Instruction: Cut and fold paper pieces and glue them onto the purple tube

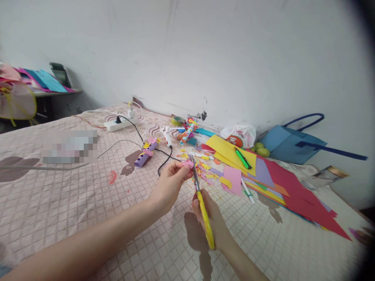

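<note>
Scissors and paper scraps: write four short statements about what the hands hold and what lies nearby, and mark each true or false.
1. The right hand holds yellow-handled scissors. True.
2. The left hand pinches a small pink paper piece at the blades. True.
3. The green marker lies on a blue sheet. False: it lies on the yellow sheet.
4. The blue bag sits left of the power strip. False: it sits far right, by the wall.
</note>
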Available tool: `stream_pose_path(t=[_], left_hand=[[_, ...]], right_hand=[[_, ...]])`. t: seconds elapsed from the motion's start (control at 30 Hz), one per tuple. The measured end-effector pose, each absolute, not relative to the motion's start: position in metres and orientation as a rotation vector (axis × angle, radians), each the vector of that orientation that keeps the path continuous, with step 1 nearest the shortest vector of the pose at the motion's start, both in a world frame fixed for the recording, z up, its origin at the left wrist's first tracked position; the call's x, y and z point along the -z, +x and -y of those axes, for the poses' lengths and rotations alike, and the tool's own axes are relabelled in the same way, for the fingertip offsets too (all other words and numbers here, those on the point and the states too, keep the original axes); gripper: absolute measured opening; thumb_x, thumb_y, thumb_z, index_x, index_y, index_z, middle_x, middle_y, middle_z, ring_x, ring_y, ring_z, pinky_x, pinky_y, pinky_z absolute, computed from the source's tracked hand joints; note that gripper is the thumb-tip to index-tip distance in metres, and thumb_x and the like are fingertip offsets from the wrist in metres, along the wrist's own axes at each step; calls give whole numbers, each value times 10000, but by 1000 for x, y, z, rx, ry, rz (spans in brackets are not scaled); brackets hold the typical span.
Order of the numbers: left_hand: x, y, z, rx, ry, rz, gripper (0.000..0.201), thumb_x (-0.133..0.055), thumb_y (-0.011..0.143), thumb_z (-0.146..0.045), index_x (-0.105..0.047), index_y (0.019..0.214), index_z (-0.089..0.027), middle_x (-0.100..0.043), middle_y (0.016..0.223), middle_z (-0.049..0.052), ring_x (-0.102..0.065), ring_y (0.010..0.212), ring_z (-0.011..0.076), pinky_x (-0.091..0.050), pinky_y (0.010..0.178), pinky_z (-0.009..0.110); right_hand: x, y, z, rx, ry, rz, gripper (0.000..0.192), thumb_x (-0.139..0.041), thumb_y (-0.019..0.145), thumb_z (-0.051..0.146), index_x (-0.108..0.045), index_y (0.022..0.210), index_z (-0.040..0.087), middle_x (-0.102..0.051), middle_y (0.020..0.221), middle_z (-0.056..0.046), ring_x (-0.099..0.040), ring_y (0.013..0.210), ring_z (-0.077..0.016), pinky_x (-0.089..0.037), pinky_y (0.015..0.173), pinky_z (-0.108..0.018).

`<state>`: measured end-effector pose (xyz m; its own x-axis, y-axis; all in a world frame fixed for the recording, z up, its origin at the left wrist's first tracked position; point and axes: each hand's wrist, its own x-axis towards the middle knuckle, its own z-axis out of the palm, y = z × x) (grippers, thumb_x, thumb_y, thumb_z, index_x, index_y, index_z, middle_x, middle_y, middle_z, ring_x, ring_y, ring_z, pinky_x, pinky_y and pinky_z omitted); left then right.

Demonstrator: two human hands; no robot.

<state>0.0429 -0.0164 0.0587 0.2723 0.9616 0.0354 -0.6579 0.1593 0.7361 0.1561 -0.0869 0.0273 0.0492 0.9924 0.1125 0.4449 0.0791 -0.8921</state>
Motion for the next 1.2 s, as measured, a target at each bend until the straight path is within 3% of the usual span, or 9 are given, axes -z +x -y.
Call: stream_pose_path(t=[0.43,1.07,1.2], left_hand=[[-60,42,17,-1223,727,-495,122,-663,741,-221,-593,705,-128,-604,760,7,-536,690,64,-423,722,199],[-60,42,17,-1224,693,-482,118,-681,716,-217,-604,692,-132,-617,778,12,-555,712,76,-432,730,211],[-60,42,16,-1238,686,-492,126,-691,703,-220,-605,685,-129,-622,773,16,-559,719,82,-433,733,217]], right_hand=[[-33,152,88,-862,-1470,1477,243,-463,789,393,-326,680,224,-367,578,62,-329,467,-88,-292,411,-203],[-33,154,90,-866,-1484,1509,216,-487,792,367,-359,701,219,-429,574,50,-393,487,-100,-333,442,-212],[-34,155,90,-914,-1488,1496,212,-475,799,345,-339,689,224,-383,548,65,-345,459,-90,-293,409,-202]])
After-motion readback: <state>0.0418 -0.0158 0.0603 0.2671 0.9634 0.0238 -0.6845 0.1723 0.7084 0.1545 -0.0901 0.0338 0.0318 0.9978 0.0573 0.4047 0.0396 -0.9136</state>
